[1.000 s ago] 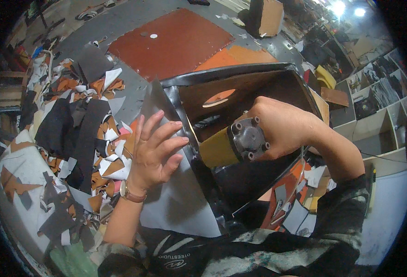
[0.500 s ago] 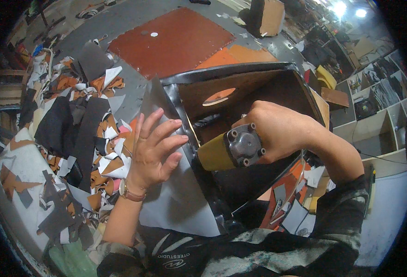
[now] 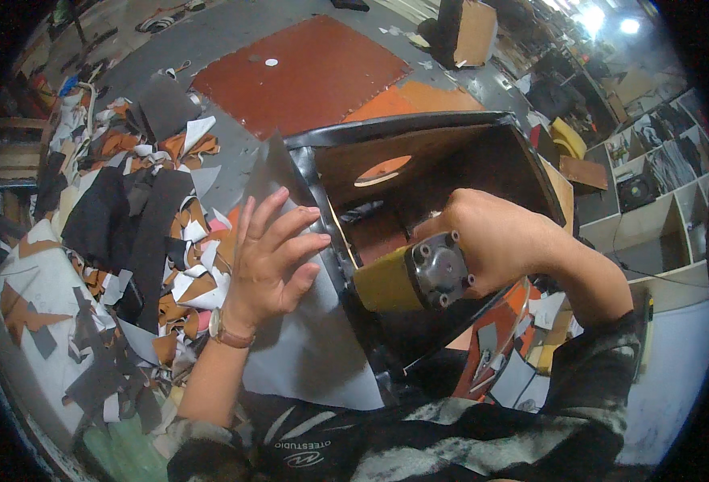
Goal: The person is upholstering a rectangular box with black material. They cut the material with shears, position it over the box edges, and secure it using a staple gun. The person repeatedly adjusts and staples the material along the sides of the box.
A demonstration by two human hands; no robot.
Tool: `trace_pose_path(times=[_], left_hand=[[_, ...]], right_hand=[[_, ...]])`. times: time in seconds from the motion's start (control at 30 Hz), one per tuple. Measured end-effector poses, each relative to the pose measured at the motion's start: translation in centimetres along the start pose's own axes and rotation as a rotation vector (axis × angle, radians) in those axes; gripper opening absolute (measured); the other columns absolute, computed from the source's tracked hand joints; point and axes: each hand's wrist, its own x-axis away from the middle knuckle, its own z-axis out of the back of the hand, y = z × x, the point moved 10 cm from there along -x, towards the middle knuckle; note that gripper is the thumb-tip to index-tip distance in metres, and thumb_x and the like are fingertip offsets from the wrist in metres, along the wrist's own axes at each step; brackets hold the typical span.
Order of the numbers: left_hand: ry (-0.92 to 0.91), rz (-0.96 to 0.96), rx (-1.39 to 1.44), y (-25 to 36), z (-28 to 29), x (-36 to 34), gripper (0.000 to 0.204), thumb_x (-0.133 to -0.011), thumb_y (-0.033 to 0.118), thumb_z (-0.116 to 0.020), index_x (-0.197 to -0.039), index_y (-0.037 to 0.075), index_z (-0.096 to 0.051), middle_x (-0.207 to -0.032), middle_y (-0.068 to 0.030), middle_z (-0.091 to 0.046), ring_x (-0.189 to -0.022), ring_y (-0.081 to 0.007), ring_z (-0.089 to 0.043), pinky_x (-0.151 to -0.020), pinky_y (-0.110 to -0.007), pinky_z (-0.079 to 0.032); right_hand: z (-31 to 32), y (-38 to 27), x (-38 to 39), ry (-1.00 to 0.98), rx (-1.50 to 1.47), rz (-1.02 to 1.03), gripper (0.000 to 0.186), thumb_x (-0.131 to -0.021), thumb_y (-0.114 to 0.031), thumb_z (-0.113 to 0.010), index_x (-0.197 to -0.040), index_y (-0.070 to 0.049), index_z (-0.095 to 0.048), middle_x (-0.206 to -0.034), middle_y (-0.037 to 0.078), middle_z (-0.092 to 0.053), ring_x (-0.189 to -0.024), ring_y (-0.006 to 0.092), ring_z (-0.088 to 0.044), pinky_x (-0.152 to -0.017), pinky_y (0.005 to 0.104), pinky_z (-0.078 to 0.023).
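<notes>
An open wooden box covered in black leather-like material (image 3: 483,120) stands in front of me, with a round hole (image 3: 383,170) in its inner far panel. My right hand (image 3: 491,241) is wrapped round a pneumatic staple gun (image 3: 390,281) with an olive-yellow body and a dark, bolted cap. Its nose is hidden; the body lies by the box's left rim. Along that side hangs a grey sheet (image 3: 314,353). My left hand (image 3: 278,257) rests on the sheet, fingers spread, fingertips near the black edge.
Leather and fabric scraps (image 3: 185,265) are heaped at left. Beyond the box lies a large red-brown panel (image 3: 306,72) on the grey floor, beside orange pieces (image 3: 427,98). White shelving (image 3: 651,225) stands at right. More offcuts (image 3: 491,353) lie just right of the box.
The staple gun and my right hand have shifted slightly right and toward me, away from the box's left rim. My left hand keeps its place on the sheet.
</notes>
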Motion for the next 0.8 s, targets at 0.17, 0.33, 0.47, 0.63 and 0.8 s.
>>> trace_pose_path(times=[0.17,0.33,0.47,0.63,0.8], left_hand=[[-0.002,0.001,0.001,-0.1,-0.3,0.0,0.038,-0.106,0.053,-0.055,-0.119,0.023,-0.075,-0.143,-0.0051,-0.066,-0.152,-0.0382,-0.042,-0.126,-0.065,-0.024],[0.002,0.012,0.005,0.0,-0.1,0.1,0.038,-0.105,0.053,-0.055,-0.118,0.023,-0.075,-0.143,-0.0047,-0.066,-0.152,-0.038,-0.042,-0.126,-0.064,-0.024],[-0.003,0.009,0.005,-0.1,0.0,0.0,0.038,-0.105,0.053,-0.056,-0.117,0.023,-0.076,-0.143,-0.0047,-0.067,-0.152,-0.0384,-0.043,-0.126,-0.064,-0.023],[-0.002,0.041,0.046,0.6,0.6,-0.3,0.036,-0.104,0.046,-0.059,-0.121,0.019,-0.076,-0.145,-0.0091,-0.066,-0.151,-0.0423,-0.043,-0.124,-0.063,-0.027],[0.141,-0.109,0.314,9.5,5.9,-1.1,0.028,-0.099,0.034,-0.067,-0.123,0.022,-0.077,-0.146,-0.0145,-0.065,-0.143,-0.044,-0.053,-0.122,-0.064,-0.033]], right_hand=[[-0.4,-0.2,0.2,-0.008,-0.039,0.013,0.034,-0.07,-0.02,-0.085,-0.098,-0.004,-0.077,-0.086,0.021,-0.076,-0.087,0.0414,-0.075,-0.083,0.049,-0.06],[-0.9,-0.2,0.0,-0.025,0.012,0.001,0.031,-0.071,-0.02,-0.084,-0.096,-0.005,-0.076,-0.084,0.021,-0.076,-0.086,0.0414,-0.075,-0.081,0.0501,-0.06],[-1.2,0.1,0.0,-0.015,0.096,0.006,0.044,-0.064,-0.015,-0.084,-0.107,-0.005,-0.079,-0.086,0.019,-0.076,-0.081,0.0397,-0.074,-0.075,0.0447,-0.06],[-1.3,0.5,1.8,0.056,0.048,0.017,0.051,-0.063,-0.015,-0.083,-0.114,-0.009,-0.078,-0.086,0.02,-0.075,-0.083,0.0416,-0.074,-0.075,0.0483,-0.059],[-2.3,6.0,8.7,0.55,0.063,-0.063,0.072,-0.054,-0.013,-0.086,-0.125,-0.022,-0.079,-0.082,0.017,-0.074,-0.077,0.0396,-0.071,-0.076,0.0456,-0.055]])
